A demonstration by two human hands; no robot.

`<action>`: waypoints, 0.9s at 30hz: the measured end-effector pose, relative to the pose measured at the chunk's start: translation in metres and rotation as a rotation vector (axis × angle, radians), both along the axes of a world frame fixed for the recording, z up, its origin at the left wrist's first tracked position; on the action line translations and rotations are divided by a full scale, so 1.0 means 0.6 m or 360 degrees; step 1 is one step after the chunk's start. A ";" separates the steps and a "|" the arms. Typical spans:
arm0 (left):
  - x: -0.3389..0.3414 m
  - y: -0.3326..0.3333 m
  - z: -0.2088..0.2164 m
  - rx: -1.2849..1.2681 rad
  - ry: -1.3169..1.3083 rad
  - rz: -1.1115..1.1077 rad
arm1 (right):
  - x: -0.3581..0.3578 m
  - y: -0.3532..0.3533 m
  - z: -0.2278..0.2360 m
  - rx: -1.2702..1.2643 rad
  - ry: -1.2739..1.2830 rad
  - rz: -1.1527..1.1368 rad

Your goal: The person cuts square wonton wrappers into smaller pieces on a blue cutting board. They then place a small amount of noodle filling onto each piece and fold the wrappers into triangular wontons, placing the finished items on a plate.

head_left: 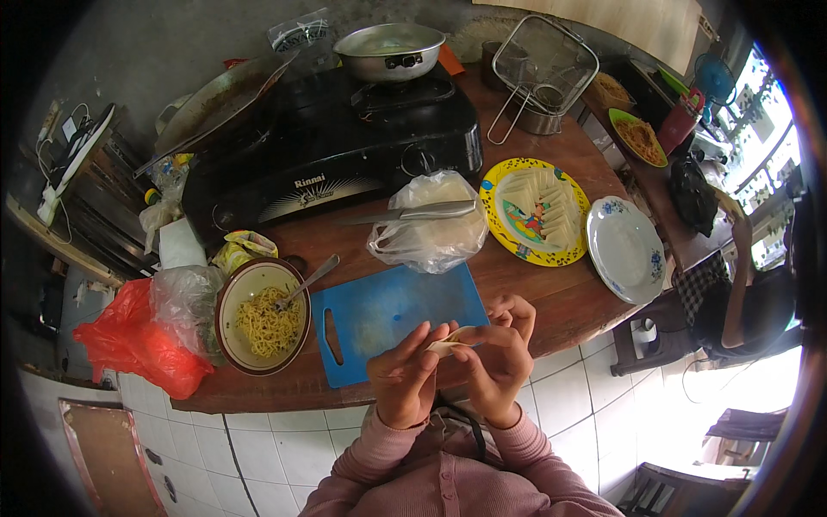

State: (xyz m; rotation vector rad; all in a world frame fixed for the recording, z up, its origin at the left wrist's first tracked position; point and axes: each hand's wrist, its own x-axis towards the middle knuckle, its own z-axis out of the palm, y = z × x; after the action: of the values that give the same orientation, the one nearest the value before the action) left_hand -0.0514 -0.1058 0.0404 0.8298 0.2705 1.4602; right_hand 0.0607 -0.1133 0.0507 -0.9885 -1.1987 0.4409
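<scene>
Over the front edge of the blue cutting board [388,310], my left hand [403,379] and my right hand [493,370] pinch a small pale folded dough wrapper [444,347] between their fingertips. Any filling inside is hidden. Left of the board stands a bowl [226,332] with yellow noodles [269,323] and a metal spoon or fork [314,277] leaning in it. Behind the board, a knife [431,211] lies across a clear plastic bag [422,246] of pale sheets. A yellow-rimmed plate [494,215] carries rows of folded pale wrappers [558,211].
A white flowered plate [622,250] sits at the table's right edge. Behind are a black gas stove [336,164], a metal pot [392,65], a wok [215,108] and a wire basket [547,60]. A red plastic bag [146,332] lies left. Another person's arm [736,276] shows far right.
</scene>
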 end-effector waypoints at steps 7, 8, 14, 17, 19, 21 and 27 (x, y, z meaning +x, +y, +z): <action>-0.001 0.000 0.002 -0.0044 0.0008 0.0018 | 0.002 0.003 0.005 -0.0025 -0.0103 -0.0063; -0.001 0.000 0.003 -0.0046 0.0010 0.0024 | 0.003 0.004 0.005 -0.0031 -0.0146 -0.0062; -0.002 -0.001 0.007 -0.0120 -0.0005 0.0039 | 0.008 0.005 0.009 -0.0076 -0.0197 -0.0035; -0.003 0.000 0.007 -0.0108 -0.0002 0.0045 | 0.007 0.008 0.013 -0.0132 0.0000 0.0060; -0.004 0.001 0.007 -0.0093 0.0017 0.0036 | 0.003 0.010 0.016 -0.0155 0.0236 0.0124; -0.006 0.004 0.006 -0.0079 0.0011 0.0021 | 0.004 0.012 0.020 -0.0234 0.0315 0.0171; -0.008 0.010 0.004 0.0041 0.0028 0.0008 | 0.013 0.009 0.024 -0.0328 0.0324 0.0362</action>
State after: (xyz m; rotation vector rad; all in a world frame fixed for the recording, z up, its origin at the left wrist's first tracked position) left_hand -0.0565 -0.0995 0.0430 0.8635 0.2677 1.4645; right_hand 0.0682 -0.1078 0.0653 -0.9593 -1.0997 0.8394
